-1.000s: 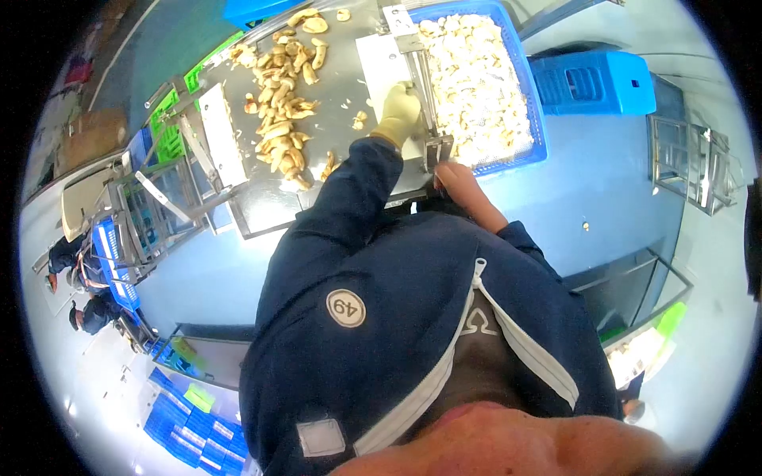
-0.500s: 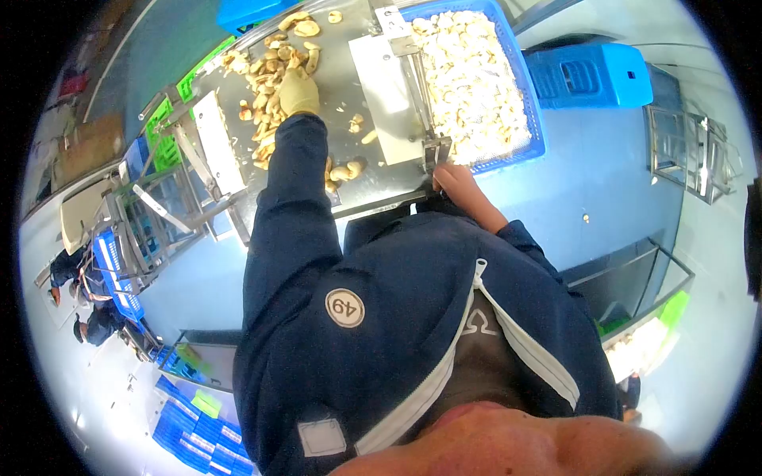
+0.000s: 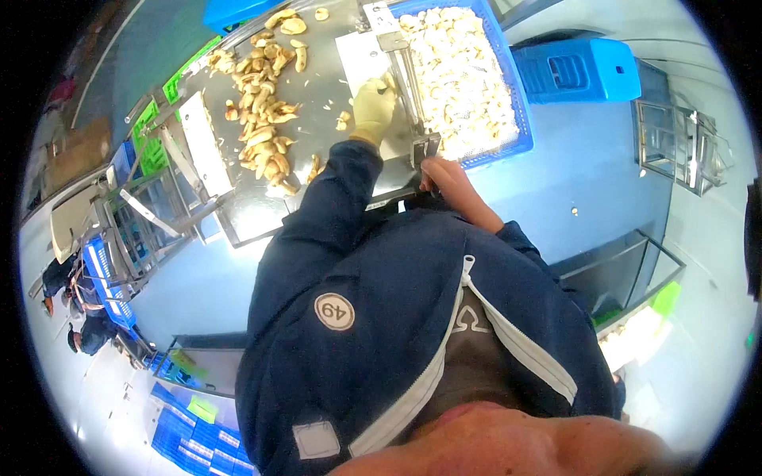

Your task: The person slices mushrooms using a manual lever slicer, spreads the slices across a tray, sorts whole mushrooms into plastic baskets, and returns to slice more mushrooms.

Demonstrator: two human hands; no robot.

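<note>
My left hand (image 3: 373,109), in a pale yellow glove, rests on a white board (image 3: 355,54) beside a metal cutter bar (image 3: 406,83). Its fingers are pressed together around something too small to make out. My right hand (image 3: 449,181) is bare and closed on the dark handle (image 3: 426,149) at the near end of that bar. A long pile of brownish curved pieces (image 3: 258,103) lies on the metal table (image 3: 317,131) to the left. Right of the bar, a blue basket (image 3: 524,131) holds many pale cut pieces (image 3: 460,79).
A blue plastic stool (image 3: 575,71) stands right of the basket. Metal frames (image 3: 151,214) and green crates (image 3: 151,139) are at the left. Farther left are people in dark clothes (image 3: 95,332) by a blue crate (image 3: 109,282). Another metal frame (image 3: 675,151) stands at the far right.
My left hand went from the board to the brownish pile, then came back to the board by the cutter bar. My right hand has stayed at the handle. The view has shifted slightly.
</note>
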